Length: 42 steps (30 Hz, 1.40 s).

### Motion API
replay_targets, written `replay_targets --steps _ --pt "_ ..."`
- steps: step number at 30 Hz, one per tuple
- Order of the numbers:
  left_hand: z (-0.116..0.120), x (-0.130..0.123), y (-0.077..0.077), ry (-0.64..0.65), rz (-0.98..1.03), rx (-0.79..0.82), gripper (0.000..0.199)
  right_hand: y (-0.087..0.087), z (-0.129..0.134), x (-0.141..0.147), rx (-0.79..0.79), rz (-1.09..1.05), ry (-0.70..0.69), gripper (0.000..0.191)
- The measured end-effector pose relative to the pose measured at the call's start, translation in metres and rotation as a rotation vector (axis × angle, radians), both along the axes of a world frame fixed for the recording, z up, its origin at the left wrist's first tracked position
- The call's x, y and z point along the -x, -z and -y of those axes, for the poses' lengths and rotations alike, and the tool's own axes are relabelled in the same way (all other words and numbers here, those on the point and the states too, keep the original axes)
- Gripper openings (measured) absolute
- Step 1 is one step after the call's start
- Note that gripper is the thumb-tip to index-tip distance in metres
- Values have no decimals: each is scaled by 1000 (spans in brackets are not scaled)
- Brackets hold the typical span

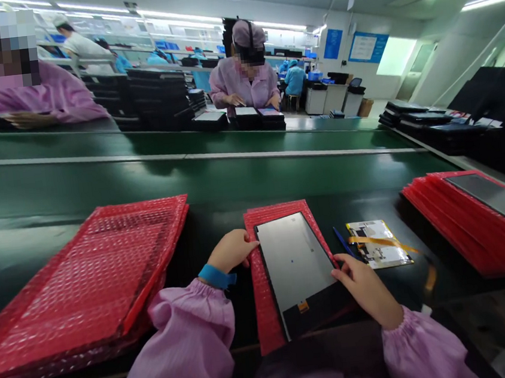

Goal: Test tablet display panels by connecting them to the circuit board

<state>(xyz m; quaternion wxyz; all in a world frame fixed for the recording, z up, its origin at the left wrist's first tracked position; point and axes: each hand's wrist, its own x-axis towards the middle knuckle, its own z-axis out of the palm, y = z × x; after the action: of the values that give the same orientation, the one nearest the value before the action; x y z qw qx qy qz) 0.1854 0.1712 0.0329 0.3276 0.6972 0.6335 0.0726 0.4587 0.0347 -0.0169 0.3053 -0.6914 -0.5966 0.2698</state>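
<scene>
A flat display panel (287, 263) with a silver-grey back and a black lower strip lies tilted over a red bubble-wrap bag (265, 308) in front of me. My left hand (232, 251), with a blue band at the wrist, pinches the left edge of the bag and panel; which of the two it grips is unclear. On the right, my right hand (359, 280) has its thumb and fingers closed on the panel's right edge. Just beyond that hand lie a blue pen (343, 241) and a small circuit module (378, 245) with an orange flex cable.
Red bubble-wrap bags (90, 278) are piled at the left. Another red stack (469, 232) at the right bears a grey panel (496, 193). Behind runs a green conveyor (233, 173); people and black stacks (159, 96) are across it.
</scene>
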Motion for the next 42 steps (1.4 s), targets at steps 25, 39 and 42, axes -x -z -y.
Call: replay_targets --steps 25,39,42 --pt "21 2 12 -93 384 77 20 2 -17 11 315 -443 -66 17" --pt "69 -20 -6 -385 948 545 56 4 -6 23 56 -608 69 46" --pt "71 -25 -3 -422 953 573 49 -7 24 25 -113 -668 35 39"
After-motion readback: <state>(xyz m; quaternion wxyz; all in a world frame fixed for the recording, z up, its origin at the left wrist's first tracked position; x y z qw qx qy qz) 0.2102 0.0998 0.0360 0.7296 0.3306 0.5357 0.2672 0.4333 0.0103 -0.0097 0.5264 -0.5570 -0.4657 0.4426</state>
